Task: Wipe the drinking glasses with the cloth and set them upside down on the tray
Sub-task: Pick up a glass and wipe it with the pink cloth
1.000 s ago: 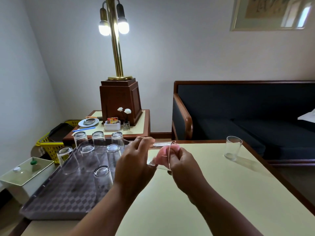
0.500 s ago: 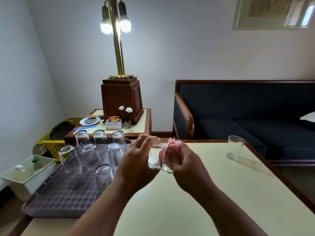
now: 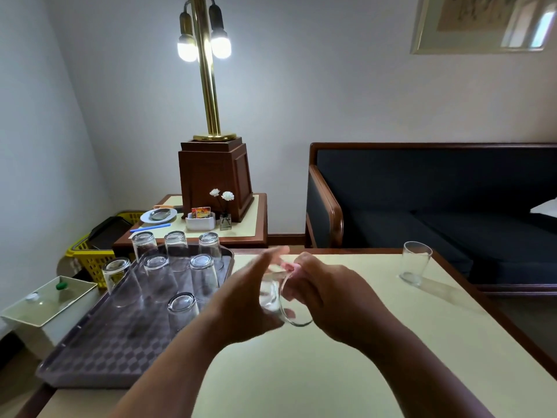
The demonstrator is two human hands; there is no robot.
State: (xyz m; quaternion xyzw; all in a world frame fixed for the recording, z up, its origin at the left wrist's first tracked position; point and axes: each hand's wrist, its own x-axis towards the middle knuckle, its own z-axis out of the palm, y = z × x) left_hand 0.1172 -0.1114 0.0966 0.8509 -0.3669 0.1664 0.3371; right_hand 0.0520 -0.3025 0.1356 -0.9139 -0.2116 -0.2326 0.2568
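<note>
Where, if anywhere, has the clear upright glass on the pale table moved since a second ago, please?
No: the clear upright glass still stands by the far right corner of the pale table.

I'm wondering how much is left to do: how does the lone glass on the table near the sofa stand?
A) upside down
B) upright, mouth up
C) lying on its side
B: the lone glass stands on the table with its open rim on top and its base down, unlike the inverted glasses on the tray.
</note>
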